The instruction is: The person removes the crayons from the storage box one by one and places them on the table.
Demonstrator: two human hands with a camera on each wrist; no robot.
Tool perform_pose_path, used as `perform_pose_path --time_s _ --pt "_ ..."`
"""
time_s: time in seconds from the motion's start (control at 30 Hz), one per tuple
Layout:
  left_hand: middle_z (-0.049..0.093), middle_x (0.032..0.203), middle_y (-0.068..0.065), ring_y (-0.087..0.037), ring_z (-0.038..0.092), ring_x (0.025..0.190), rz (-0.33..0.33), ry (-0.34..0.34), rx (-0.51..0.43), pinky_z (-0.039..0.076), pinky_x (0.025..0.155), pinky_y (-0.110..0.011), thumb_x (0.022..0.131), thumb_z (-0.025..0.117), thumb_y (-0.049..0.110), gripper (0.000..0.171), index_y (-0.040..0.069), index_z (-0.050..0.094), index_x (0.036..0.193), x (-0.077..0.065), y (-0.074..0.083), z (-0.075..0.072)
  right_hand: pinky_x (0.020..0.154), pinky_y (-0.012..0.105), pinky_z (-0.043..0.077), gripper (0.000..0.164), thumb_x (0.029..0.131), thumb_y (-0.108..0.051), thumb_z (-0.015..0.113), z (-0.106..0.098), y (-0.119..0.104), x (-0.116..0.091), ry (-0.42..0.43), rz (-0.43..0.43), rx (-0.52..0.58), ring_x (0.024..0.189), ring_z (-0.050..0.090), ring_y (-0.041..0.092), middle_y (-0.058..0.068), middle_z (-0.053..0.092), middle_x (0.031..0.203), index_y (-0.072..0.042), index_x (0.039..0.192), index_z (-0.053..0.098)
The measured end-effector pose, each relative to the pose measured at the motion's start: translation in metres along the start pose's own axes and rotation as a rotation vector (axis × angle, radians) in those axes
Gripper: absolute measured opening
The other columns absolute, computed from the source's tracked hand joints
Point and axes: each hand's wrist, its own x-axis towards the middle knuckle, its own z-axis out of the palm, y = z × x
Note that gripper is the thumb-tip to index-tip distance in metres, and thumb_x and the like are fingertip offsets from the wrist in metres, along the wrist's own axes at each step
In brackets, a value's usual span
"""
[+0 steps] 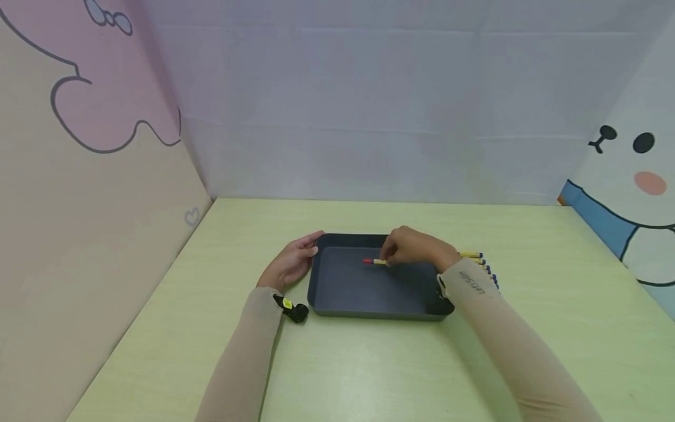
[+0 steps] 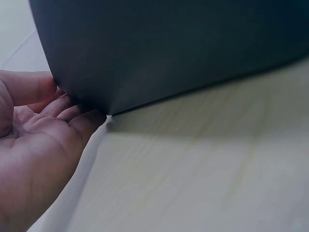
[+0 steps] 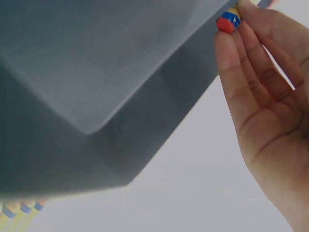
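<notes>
A dark grey rectangular tray (image 1: 364,293) lies on the table. At its far left corner my left hand (image 1: 290,262) grips the edge; in the left wrist view the thumb of that hand (image 2: 43,140) is against the tray's wall (image 2: 159,53) and the other fingers go partly out of sight behind it. Over the tray, my right hand (image 1: 411,245) pinches a red crayon (image 1: 375,261) with a yellow wrapper and blue bands, its red tip pointing left. The right wrist view shows the crayon's flat red end (image 3: 225,24) between thumb and fingertips of the right hand (image 3: 270,96).
Several more crayons (image 1: 471,255) with yellow wrappers and blue ends lie in a row right of the tray, partly hidden by the right forearm. The pale wooden table (image 1: 337,363) meets a light wall behind and printed panels at both sides.
</notes>
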Motion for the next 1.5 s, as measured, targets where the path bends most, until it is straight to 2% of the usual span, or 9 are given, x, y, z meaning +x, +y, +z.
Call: perform_pose_path --time_s 0.1,0.27,0.5,0.73,0.9,1.13,1.37,1.5 --pt "0.012 0.161 -0.012 -0.027 0.017 0.147 -0.001 0.0 -0.004 0.045 0.095 -0.018 0.1 0.03 -0.008 0.055 0.0 0.016 0.153 -0.001 0.0 -0.001 0.076 0.028 0.055 0.017 0.087 -0.008 0.068 -0.003 -0.001 -0.005 -0.008 -0.006 0.016 0.087 0.065 0.013 0.002 0.071 0.098 -0.009 0.103 0.075" --pt "0.012 0.161 -0.012 -0.028 0.016 0.147 -0.002 -0.003 -0.005 0.044 0.094 -0.018 0.1 0.03 -0.008 0.055 0.0 0.016 0.153 -0.001 0.0 0.0 0.075 0.028 0.055 0.016 0.086 -0.007 0.068 -0.007 0.0 -0.016 -0.012 -0.063 0.016 0.084 0.065 0.01 0.002 0.072 0.095 -0.008 0.101 0.075" --pt "0.011 0.162 -0.008 -0.021 0.014 0.148 -0.007 0.007 0.013 0.039 0.104 -0.022 0.1 0.031 -0.008 0.056 0.001 0.018 0.153 -0.001 -0.001 0.0 0.076 0.029 0.055 0.016 0.087 -0.009 0.068 -0.009 0.006 -0.03 -0.017 -0.013 0.038 0.087 0.066 0.011 0.0 0.071 0.097 -0.01 0.102 0.075" --pt "0.007 0.163 -0.006 -0.019 0.011 0.147 -0.004 0.018 0.01 0.044 0.09 -0.015 0.1 0.032 -0.009 0.055 0.001 0.019 0.153 0.0 -0.001 -0.001 0.075 0.028 0.054 0.016 0.087 -0.008 0.068 -0.012 0.01 -0.046 -0.031 0.005 0.039 0.086 0.064 0.01 -0.003 0.07 0.096 -0.012 0.101 0.073" --pt "0.002 0.163 -0.005 -0.015 0.003 0.148 0.001 0.024 0.022 0.043 0.089 -0.013 0.1 0.032 -0.009 0.055 0.001 0.02 0.153 0.0 -0.002 -0.001 0.076 0.027 0.054 0.015 0.088 -0.007 0.067 -0.014 0.014 -0.059 -0.031 -0.013 0.03 0.088 0.064 0.011 -0.002 0.069 0.097 -0.011 0.101 0.073" --pt "0.008 0.162 -0.006 -0.018 0.012 0.147 -0.003 0.039 0.013 0.045 0.089 -0.014 0.099 0.033 -0.008 0.055 0.001 0.022 0.152 0.0 -0.002 0.001 0.074 0.026 0.054 0.015 0.087 -0.006 0.067 -0.018 0.023 -0.076 -0.017 -0.04 0.022 0.086 0.064 0.011 -0.002 0.069 0.096 -0.01 0.1 0.073" --pt "0.01 0.162 -0.007 -0.02 0.016 0.147 -0.005 0.035 0.007 0.043 0.095 -0.016 0.099 0.034 -0.008 0.054 0.001 0.023 0.152 0.001 -0.003 0.0 0.07 0.025 0.052 0.013 0.087 -0.008 0.069 -0.026 0.033 -0.096 -0.024 -0.015 0.045 0.08 0.062 0.005 -0.007 0.068 0.09 -0.013 0.098 0.074" --pt "0.009 0.162 -0.007 -0.021 0.018 0.145 -0.001 0.03 0.01 0.044 0.093 -0.016 0.099 0.034 -0.008 0.054 0.001 0.023 0.152 0.001 -0.003 -0.001 0.068 0.025 0.052 0.011 0.086 -0.009 0.069 -0.032 0.041 -0.105 -0.033 -0.008 0.059 0.078 0.061 0.003 -0.007 0.068 0.088 -0.013 0.095 0.074"
